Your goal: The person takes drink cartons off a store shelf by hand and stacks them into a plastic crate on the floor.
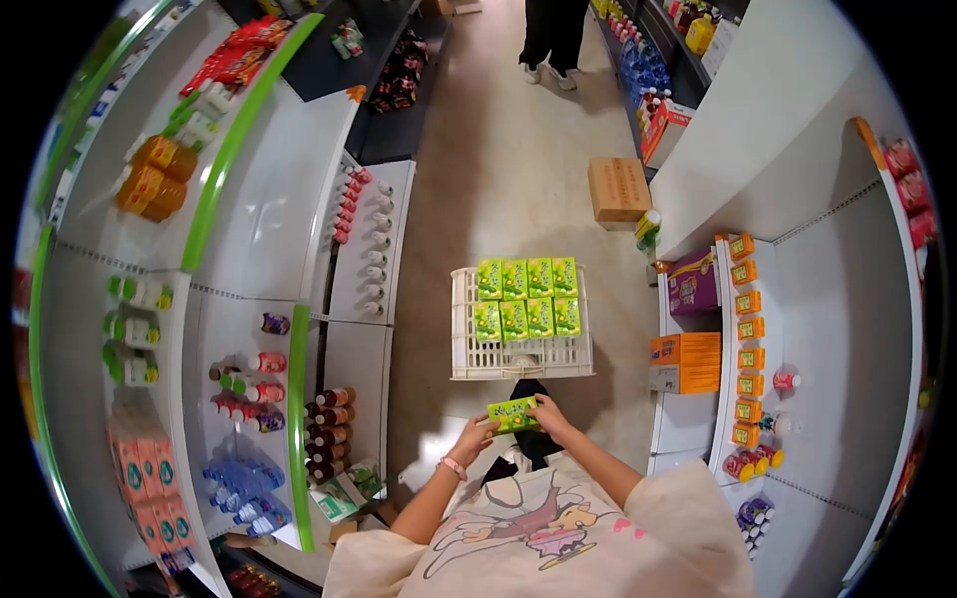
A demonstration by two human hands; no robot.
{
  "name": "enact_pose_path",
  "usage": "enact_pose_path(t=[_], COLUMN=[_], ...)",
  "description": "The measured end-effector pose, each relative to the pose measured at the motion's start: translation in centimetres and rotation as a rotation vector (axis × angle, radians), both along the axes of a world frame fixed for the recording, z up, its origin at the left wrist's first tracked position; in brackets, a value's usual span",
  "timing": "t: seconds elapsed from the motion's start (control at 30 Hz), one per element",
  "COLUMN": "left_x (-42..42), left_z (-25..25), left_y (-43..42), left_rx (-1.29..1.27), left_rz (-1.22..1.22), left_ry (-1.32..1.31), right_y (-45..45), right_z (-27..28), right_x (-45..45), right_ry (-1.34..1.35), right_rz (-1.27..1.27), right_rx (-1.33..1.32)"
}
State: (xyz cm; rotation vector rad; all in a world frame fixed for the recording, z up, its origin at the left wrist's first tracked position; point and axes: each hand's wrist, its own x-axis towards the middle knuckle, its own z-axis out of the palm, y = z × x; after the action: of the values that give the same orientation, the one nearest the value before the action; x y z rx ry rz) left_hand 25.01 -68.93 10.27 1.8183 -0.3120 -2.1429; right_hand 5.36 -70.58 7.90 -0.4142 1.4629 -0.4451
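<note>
A green drink carton (513, 415) lies level between my two hands in front of my body. My left hand (477, 439) grips its left end, and my right hand (547, 413) grips its right end. Just beyond them stands a white plastic crate (474, 361) on the floor. Several matching green cartons (527, 299) sit in two rows on top of the crate, toward its far side. The near part of the crate's slatted top shows bare.
Shelves line both sides of the aisle. Bottles (331, 431) stand on the left, orange boxes (750, 329) on the right. A cardboard box (619, 189) sits on the floor ahead. Farther up the aisle stands another person (551, 40), seen from the legs down.
</note>
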Motion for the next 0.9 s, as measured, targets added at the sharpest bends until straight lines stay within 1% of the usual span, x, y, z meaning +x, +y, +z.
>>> enact_pose_path(t=[0.03,0.07,0.1,0.2,0.23,0.3,0.37,0.43,0.47,0.5,0.53,0.63,0.73,0.83,0.87,0.9], left_x=[0.5,0.8,1.2,2.6,3.1,3.3,3.0,2.5,2.3,2.2,3.6,3.0,3.6,4.2,4.8,5.7], left_z=[-1.8,-3.2,-4.6,-8.1,-9.3,-10.0,-10.4,-10.6,-11.1,-11.6,-16.6,-16.1,-16.2,-15.0,-15.6,-16.9], left_y=[-1.8,-3.6,-5.2,-9.4,-10.5,-12.0,-13.7,-15.2,-15.6,-15.9,-14.5,-14.9,-15.2,-15.9,-15.8,-15.7], left_rx=[0.046,0.064,0.048,0.081,0.106,0.092,0.059,0.008,-0.024,-0.059,-0.177,-0.217,-0.189,-0.14,-0.178,-0.212], left_rz=[-0.016,-0.035,-0.068,-0.125,-0.167,-0.152,-0.134,-0.179,-0.219,-0.256,-0.339,-0.274,-0.242,-0.239,-0.262,-0.318], left_ry=[0.002,-0.05,-0.076,-0.086,-0.074,-0.124,-0.221,-0.231,-0.229,-0.223,-0.268,-0.32,-0.326,-0.295,-0.271,-0.27], right_y=[-2.2,-4.0,-5.4,-9.5,-10.5,-11.9,-13.0,-13.2,-14.1,-14.3,-14.5,-15.1,-14.6,-14.4,-14.7,-14.8], right_z=[-1.8,-3.9,-4.8,-6.7,-7.1,-8.7,-10.4,-12.2,-11.0,-10.5,-9.9,-8.2,-9.9,-10.1,-9.2,-9.4], right_x=[0.0,0.1,0.1,1.3,1.7,3.0,3.6,3.8,3.6,3.7,4.0,4.4,4.8,5.0,5.1,5.2], right_ry=[-0.061,-0.126,-0.193,-0.084,-0.037,0.045,-0.004,0.002,0.023,0.018,0.013,-0.002,-0.059,-0.131,-0.096,-0.084], right_rz=[0.062,0.124,0.186,0.257,0.223,0.152,0.127,0.142,0.222,0.178,0.137,0.089,0.094,0.085,0.058,0.068], right_rx=[0.014,0.032,0.052,0.116,0.123,0.128,0.088,0.033,0.042,0.017,-0.008,-0.018,-0.016,0.009,0.061,0.048])
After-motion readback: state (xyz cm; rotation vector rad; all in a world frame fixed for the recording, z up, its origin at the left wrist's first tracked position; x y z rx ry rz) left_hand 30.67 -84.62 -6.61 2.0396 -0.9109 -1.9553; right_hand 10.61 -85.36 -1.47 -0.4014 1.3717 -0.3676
